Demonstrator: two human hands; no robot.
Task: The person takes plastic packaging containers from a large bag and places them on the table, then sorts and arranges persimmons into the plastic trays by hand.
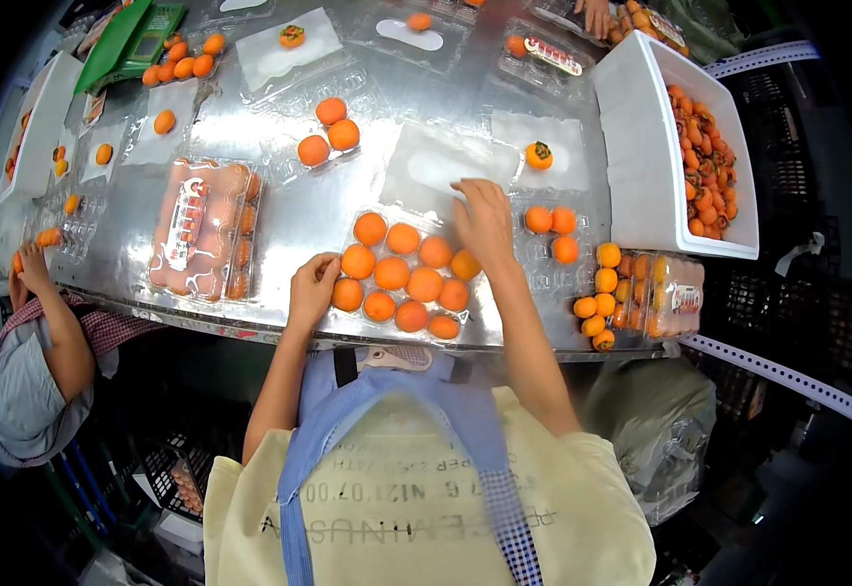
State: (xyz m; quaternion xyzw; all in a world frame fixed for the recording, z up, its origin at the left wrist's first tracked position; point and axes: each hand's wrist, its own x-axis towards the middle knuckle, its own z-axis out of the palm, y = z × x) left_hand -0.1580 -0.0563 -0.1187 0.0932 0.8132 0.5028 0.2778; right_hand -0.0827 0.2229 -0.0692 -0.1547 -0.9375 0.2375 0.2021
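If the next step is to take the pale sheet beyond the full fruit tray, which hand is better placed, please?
Probably the right hand: its fingers are close to the pale sheet. The left hand is farther away, at the left side of the fruit tray.

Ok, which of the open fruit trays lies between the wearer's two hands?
The twelve-fruit tray, flanked by the left hand and right hand; the tray to its right and the tray farther back, holding three each, lie outside.
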